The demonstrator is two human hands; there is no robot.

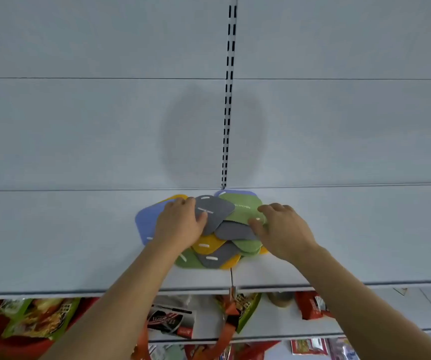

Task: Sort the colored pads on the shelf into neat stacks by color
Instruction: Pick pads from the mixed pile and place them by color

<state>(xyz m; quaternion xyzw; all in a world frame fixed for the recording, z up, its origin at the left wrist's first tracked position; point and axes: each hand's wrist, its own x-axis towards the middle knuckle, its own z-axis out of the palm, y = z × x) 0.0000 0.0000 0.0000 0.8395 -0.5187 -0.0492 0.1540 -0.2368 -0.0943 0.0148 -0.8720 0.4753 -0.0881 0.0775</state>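
A mixed heap of colored pads lies on the white shelf (53, 242), near its middle. On top sits a grey pad (215, 207) with white print, and my left hand (179, 220) rests on its left edge with the thumb on it. A green pad (243, 207) lies to its right, and my right hand (280, 227) pinches that pad's near corner. A blue pad (145, 222) sticks out at the left, and another blue one (235, 192) peeks out at the back. Yellow pads (206, 245), more grey pads (215, 257) and green pads (188, 261) overlap at the front.
The shelf's back panel has a slotted upright (227, 113) running down behind the heap. Bare shelf surface extends left and right of the heap. Below the shelf edge, a lower shelf holds snack packets (35, 318) and red packages (310, 305).
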